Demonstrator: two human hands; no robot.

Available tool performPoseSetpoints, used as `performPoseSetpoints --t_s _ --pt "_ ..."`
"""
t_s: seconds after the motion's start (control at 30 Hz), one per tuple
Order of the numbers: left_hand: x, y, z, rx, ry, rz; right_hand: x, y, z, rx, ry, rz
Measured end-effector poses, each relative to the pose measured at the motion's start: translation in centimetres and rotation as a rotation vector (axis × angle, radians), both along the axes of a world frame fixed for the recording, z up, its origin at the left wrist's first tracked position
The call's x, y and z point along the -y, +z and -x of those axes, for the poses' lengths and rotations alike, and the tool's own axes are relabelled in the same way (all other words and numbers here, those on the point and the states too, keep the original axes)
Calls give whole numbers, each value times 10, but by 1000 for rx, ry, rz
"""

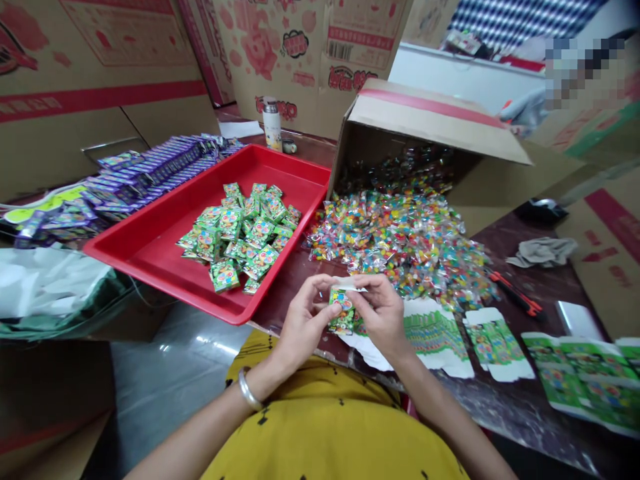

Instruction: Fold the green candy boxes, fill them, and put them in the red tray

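Note:
Between my two hands, just above the table's front edge, is a small green candy box (341,312) with a white flap raised at its top. My left hand (309,317) grips the box's left side, thumb across its front. On the other side my right hand (379,311) pinches it near the flap. Flat green-and-white cartons (433,337) lie fanned out beside and under my right hand. Behind them spreads a heap of small clear bags of colourful candy (395,240). Filled green boxes (245,233) sit piled in a red tray (155,243) at the left.
A tipped cardboard carton (440,120) spills the candy bags. Purple boxes (165,170) are stacked left of the tray, and a white bottle (272,125) stands behind it. A red-and-black cutter (517,293), a grey cloth (543,253) and more flat cartons (585,377) lie at the right.

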State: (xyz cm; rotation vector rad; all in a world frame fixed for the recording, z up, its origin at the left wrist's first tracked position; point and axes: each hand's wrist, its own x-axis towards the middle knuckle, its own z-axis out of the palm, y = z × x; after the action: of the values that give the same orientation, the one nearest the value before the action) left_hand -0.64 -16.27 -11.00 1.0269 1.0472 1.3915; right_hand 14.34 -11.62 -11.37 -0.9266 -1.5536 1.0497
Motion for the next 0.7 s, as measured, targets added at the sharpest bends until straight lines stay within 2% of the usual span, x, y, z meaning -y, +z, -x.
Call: performPoseSetpoints --t_s 0.1,0.2,0.37,0.47,0.57,0.7 --pt "-1 -1 1 60 34 2 -1 5 4 -43 29 5" --pt "0 0 3 -20 30 1 -6 9 3 -5 118 16" --pt "5 4 5 -204 43 -53 -16 18 -2 19 146 235" --pt "6 7 7 -232 15 -69 -23 24 -5 49 162 267" --pt "5 11 9 -250 -17 -46 -23 28 -4 74 175 200" --pt "9 14 8 -253 -40 -13 -10 29 1 136 127 -46"
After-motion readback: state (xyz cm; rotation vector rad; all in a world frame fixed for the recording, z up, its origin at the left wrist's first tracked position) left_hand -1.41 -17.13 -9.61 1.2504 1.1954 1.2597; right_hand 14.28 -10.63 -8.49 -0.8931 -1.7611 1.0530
